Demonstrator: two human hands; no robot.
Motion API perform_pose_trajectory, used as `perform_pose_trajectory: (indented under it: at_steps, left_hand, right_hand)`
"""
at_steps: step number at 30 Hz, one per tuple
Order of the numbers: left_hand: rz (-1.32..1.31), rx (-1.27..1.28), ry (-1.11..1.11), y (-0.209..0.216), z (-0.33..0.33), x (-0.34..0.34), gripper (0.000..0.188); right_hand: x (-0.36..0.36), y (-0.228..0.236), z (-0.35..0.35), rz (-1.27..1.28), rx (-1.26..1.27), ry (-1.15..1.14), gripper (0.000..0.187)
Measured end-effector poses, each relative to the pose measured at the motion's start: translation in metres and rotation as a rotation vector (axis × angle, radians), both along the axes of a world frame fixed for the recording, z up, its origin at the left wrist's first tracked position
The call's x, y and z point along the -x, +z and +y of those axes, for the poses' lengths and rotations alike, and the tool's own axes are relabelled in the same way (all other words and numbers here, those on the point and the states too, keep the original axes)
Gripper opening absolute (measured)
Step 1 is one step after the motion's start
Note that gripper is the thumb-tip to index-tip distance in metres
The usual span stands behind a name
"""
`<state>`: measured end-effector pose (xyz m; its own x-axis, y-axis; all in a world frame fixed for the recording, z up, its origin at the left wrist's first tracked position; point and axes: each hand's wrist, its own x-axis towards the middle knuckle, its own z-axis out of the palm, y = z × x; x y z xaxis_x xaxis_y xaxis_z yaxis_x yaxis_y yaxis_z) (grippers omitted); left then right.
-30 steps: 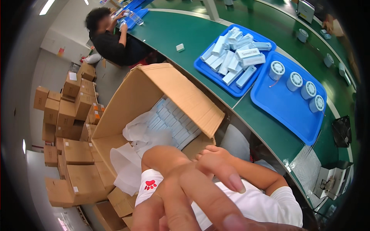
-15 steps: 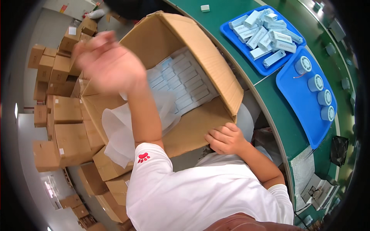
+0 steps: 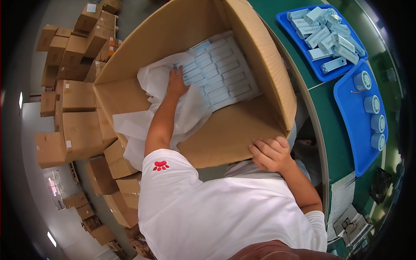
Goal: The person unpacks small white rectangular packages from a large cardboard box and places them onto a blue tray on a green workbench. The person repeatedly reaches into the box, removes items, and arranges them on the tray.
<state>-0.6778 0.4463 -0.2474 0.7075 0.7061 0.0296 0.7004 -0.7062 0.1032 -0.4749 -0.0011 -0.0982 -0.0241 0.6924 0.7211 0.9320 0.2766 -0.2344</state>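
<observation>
A large open cardboard box (image 3: 225,143) stands in front of me. Rows of small white-and-blue cartons (image 3: 221,71) lie packed in it, with a crumpled translucent white foam sheet (image 3: 186,117) folded back along their left side. My left hand (image 3: 175,82) reaches into the box, its fingers apart, at the border between the foam sheet and the nearest cartons. It does not visibly hold anything. At the box's near right corner, my right hand (image 3: 272,154) has its fingers curled over the cardboard edge. Its thumb is hidden.
To the right runs a green worktable (image 3: 314,104). A blue tray (image 3: 320,76) on it bears a heap of small cartons; another blue tray (image 3: 357,158) bears several round white fan-like units (image 3: 372,104). Stacked brown cartons (image 3: 82,130) fill the left side. A black bag (image 3: 380,185) lies at far right.
My left hand has come down from above the box's left side into it, beside the cartons. The right hand stays on the box edge. The whole view has shifted somewhat.
</observation>
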Motion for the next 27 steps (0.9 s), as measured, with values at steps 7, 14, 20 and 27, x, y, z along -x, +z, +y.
perform_pose_trajectory:
  at_steps: [7, 14, 20, 27]
  left_hand:
    - [0.622, -0.387, 0.145, -0.076, 0.065, 0.100, 0.088]
    - [0.433, 0.074, 0.077, 0.006, 0.008, -0.031, 0.123]
    - [0.564, 0.053, 0.117, 0.021, 0.005, -0.076, 0.160]
    - [0.106, -0.181, -0.144, -0.062, 0.049, 0.013, 0.093]
  right_hand:
    - [-0.006, 0.007, 0.002, 0.017, -0.033, 0.019, 0.020]
    - [0.000, 0.006, 0.005, 0.023, -0.016, 0.012, 0.020]
    - [-0.001, 0.006, -0.001, 0.009, 0.006, -0.013, 0.021]
    - [-0.006, 0.013, 0.004, 0.021, -0.024, 0.064, 0.019]
